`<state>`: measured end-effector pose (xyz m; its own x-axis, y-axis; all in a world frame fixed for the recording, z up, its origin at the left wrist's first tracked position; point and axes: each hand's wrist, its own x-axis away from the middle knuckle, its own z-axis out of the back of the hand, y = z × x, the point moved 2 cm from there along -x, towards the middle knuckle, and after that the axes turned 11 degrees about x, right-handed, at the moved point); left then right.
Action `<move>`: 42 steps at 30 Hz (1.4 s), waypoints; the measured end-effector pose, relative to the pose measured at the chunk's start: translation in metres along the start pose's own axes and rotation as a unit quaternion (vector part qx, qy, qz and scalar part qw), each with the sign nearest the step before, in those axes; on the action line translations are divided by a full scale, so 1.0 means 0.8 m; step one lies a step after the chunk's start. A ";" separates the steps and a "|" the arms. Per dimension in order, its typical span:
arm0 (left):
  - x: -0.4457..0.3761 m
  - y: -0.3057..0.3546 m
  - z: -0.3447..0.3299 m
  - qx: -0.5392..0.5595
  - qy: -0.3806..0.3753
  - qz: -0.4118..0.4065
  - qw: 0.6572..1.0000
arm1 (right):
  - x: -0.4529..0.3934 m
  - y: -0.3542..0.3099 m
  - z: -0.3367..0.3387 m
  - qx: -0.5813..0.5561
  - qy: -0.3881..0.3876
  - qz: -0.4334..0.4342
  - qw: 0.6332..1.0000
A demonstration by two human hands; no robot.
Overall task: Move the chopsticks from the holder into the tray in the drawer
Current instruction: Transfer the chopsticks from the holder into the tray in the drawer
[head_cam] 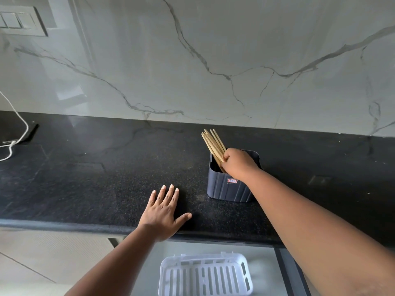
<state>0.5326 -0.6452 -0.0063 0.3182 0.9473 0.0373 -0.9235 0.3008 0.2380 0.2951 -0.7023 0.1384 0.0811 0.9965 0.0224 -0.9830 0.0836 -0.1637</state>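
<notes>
Right hand: right hand (pixel 236 162) is clenched round the chopsticks (pixel 213 144), bundle leaning left, lower ends inside the holder (pixel 229 188).
Left hand: left hand (pixel 163 212) lies flat and released on the counter (pixel 85 178), gripping nothing.
Tray: white tray (pixel 205 274) waits empty in the open drawer (pixel 265 272) below.
Risk: a loose grip might let sticks fan out and drop; dragging sideways could tip the holder.
Risk two: counter edge may snag the tips going down.

chopsticks (pixel 213 145) lower ends hidden in holder (pixel 229 188), tray (pixel 205 274) cut off below
</notes>
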 end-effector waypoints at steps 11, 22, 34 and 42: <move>0.001 -0.002 -0.001 0.014 0.008 -0.003 1.000 | -0.007 0.001 0.008 0.040 -0.013 -0.023 0.999; 0.002 -0.003 -0.003 0.015 0.001 0.002 1.000 | 0.037 0.004 0.102 -0.157 0.221 0.073 0.960; 0.000 -0.001 0.002 0.000 -0.025 0.004 1.000 | 0.197 -0.058 -0.005 -0.045 -0.078 0.374 0.923; 0.004 -0.001 0.006 0.011 -0.013 -0.002 1.000 | 0.195 -0.010 -0.156 0.172 -0.198 0.374 0.890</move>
<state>0.5352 -0.6428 -0.0019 0.3285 0.9425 0.0619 -0.9172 0.3027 0.2592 0.3364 -0.5461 0.0200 -0.6143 0.6852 0.3914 -0.7353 -0.6770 0.0313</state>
